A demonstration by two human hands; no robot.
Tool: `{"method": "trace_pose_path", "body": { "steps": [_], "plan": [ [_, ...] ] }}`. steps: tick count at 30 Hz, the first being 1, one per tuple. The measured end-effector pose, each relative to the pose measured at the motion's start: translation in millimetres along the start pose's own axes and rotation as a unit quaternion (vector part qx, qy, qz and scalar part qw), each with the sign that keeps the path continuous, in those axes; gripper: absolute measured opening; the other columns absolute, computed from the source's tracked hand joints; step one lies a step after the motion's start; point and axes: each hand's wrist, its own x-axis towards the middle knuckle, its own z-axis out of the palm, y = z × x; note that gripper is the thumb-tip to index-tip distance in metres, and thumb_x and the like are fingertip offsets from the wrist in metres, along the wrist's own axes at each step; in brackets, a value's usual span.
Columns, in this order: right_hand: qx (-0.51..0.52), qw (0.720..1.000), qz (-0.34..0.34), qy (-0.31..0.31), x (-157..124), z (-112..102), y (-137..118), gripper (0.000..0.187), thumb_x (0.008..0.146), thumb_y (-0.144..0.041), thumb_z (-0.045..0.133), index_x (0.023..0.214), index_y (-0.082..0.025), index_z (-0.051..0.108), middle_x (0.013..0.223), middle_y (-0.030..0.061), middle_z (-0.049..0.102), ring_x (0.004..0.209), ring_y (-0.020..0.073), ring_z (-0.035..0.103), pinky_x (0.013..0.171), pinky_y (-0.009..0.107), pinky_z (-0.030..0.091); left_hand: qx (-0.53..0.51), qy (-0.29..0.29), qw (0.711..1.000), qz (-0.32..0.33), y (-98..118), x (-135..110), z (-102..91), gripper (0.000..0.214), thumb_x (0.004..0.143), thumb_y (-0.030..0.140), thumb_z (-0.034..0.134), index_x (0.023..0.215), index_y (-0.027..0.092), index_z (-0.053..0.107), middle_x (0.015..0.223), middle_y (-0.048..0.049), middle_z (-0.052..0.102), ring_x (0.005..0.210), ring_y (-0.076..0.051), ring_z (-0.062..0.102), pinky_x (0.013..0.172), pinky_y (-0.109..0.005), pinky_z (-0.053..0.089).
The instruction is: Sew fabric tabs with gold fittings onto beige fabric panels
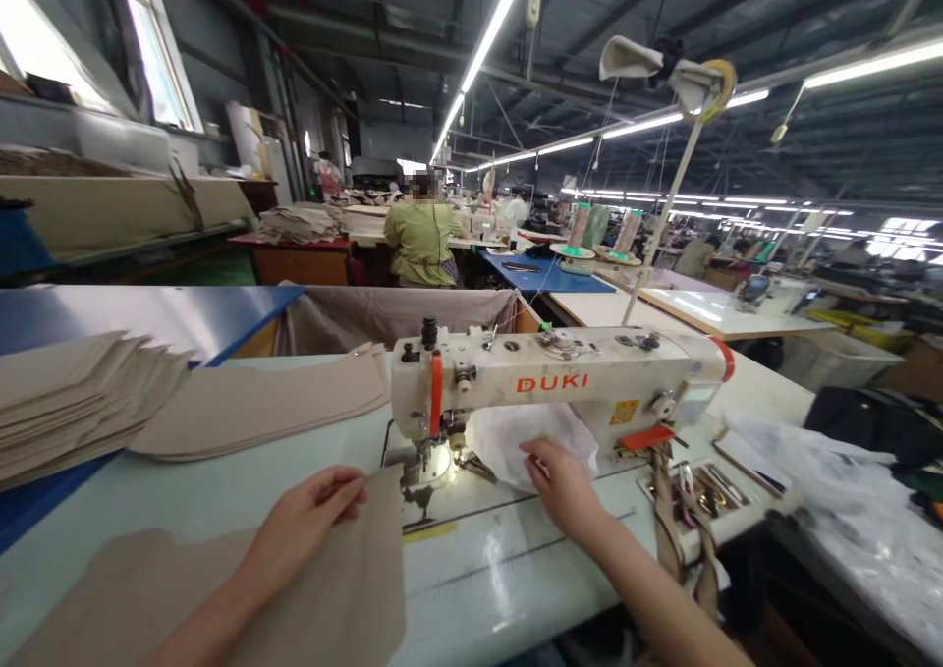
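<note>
My left hand (313,510) is closed on the upper right part of a beige fabric panel (368,569), which lies at the front left of the sewing table. Just right of that panel's corner is the lit needle area of a white sewing machine (501,372) marked DUKI. Under the machine's arm rests a crumpled white sheet or bag (501,441). My right hand (560,480) is over this white material, its fingers curled in toward the thumb. Whether anything is between those fingertips I cannot make out.
More beige panels (272,402) lie behind my left hand, beside a thick stack (74,392). A tray of small metal tools (711,490) and hanging straps (667,510) are at the right, near clear plastic (855,510). A person in green (423,230) sits ahead.
</note>
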Motion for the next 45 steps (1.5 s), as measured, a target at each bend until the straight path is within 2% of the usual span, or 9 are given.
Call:
{"method": "trace_pose_path", "body": {
  "steps": [6,11,16,25,32,34,38,41,45],
  "plan": [
    [-0.125,0.991,0.011,-0.055,34,-5,34,0.023,0.083,-0.005,0.047,0.079,-0.012,0.068,0.086,0.0122,0.067,0.085,0.0233,0.061,0.075,0.03,0.046,0.019,0.026,0.999,-0.007,-12,-3,9.7,0.04,0.059,0.057,0.053,0.077,0.021,0.061,0.069,-0.003,0.069,0.067,-0.024,0.064,0.069,-0.034,0.051],
    [-0.184,0.978,-0.019,-0.093,43,4,28,0.022,0.078,0.001,0.049,0.078,-0.009,0.069,0.086,0.0151,0.068,0.09,0.0262,0.059,0.078,0.032,0.044,0.041,0.024,0.999,-0.009,-8,-8,10.1,0.041,0.061,0.057,0.049,0.08,0.022,0.059,0.071,-0.0023,0.07,0.07,-0.024,0.064,0.07,-0.033,0.05],
    [-0.19,0.978,-0.023,-0.084,42,4,19,0.031,0.078,0.009,0.04,0.081,-0.002,0.069,0.087,0.019,0.067,0.089,0.026,0.059,0.077,0.033,0.042,0.065,0.013,0.998,-0.006,-13,-6,10.8,0.042,0.063,0.057,0.046,0.083,0.022,0.059,0.076,-0.0033,0.07,0.072,-0.024,0.064,0.073,-0.033,0.048],
    [-0.063,0.997,0.041,-0.012,46,7,33,0.022,0.072,0.003,0.051,0.065,-0.011,0.066,0.078,0.0135,0.068,0.082,0.0255,0.062,0.072,0.031,0.044,0.083,0.019,0.996,0.013,-14,-8,11.5,0.04,0.067,0.055,0.044,0.082,0.022,0.061,0.072,-0.0021,0.069,0.072,-0.024,0.064,0.071,-0.032,0.047],
    [0.136,0.985,0.103,0.022,16,-3,14,0.017,0.081,-0.019,0.052,0.085,-0.014,0.068,0.076,0.0064,0.07,0.062,0.0158,0.062,0.06,0.026,0.048,0.039,0.022,0.999,0.029,-14,-8,11.2,0.038,0.065,0.054,0.049,0.079,0.021,0.062,0.072,-0.0018,0.069,0.067,-0.023,0.063,0.069,-0.032,0.048],
    [0.253,0.962,0.104,0.02,2,-5,0,0.016,0.078,-0.028,0.058,0.082,-0.016,0.068,0.079,0.0056,0.071,0.067,0.0157,0.063,0.064,0.026,0.049,0.029,0.018,0.999,0.038,-12,-12,13.5,0.037,0.066,0.053,0.05,0.078,0.021,0.064,0.071,-0.0018,0.069,0.067,-0.023,0.063,0.07,-0.032,0.049],
    [0.532,0.839,0.118,0.008,-17,-11,-29,0.018,0.065,-0.035,0.075,0.071,-0.019,0.07,0.077,0.0036,0.071,0.07,0.0134,0.06,0.069,0.024,0.047,0.03,0.008,0.997,0.07,1,-31,21.9,0.033,0.071,0.05,0.053,0.08,0.022,0.069,0.076,-0.0013,0.07,0.075,-0.023,0.063,0.073,-0.029,0.049],
    [0.572,0.811,0.123,-0.011,-22,-12,-48,0.017,0.063,-0.034,0.079,0.069,-0.02,0.07,0.076,0.0019,0.071,0.069,0.0111,0.059,0.068,0.021,0.046,0.014,0.009,0.996,0.093,16,-49,28.9,0.028,0.074,0.045,0.054,0.08,0.023,0.071,0.084,-0.0006,0.071,0.082,-0.021,0.063,0.075,-0.026,0.048],
    [0.587,0.799,0.118,-0.053,-26,-1,-69,0.02,0.063,-0.037,0.079,0.07,-0.02,0.071,0.073,0.0022,0.07,0.067,0.0121,0.059,0.066,0.023,0.046,-0.019,0.006,0.994,0.109,31,-67,37.8,0.025,0.078,0.041,0.054,0.08,0.023,0.07,0.081,-0.0002,0.07,0.078,-0.019,0.063,0.072,-0.024,0.047]
  ]
}}
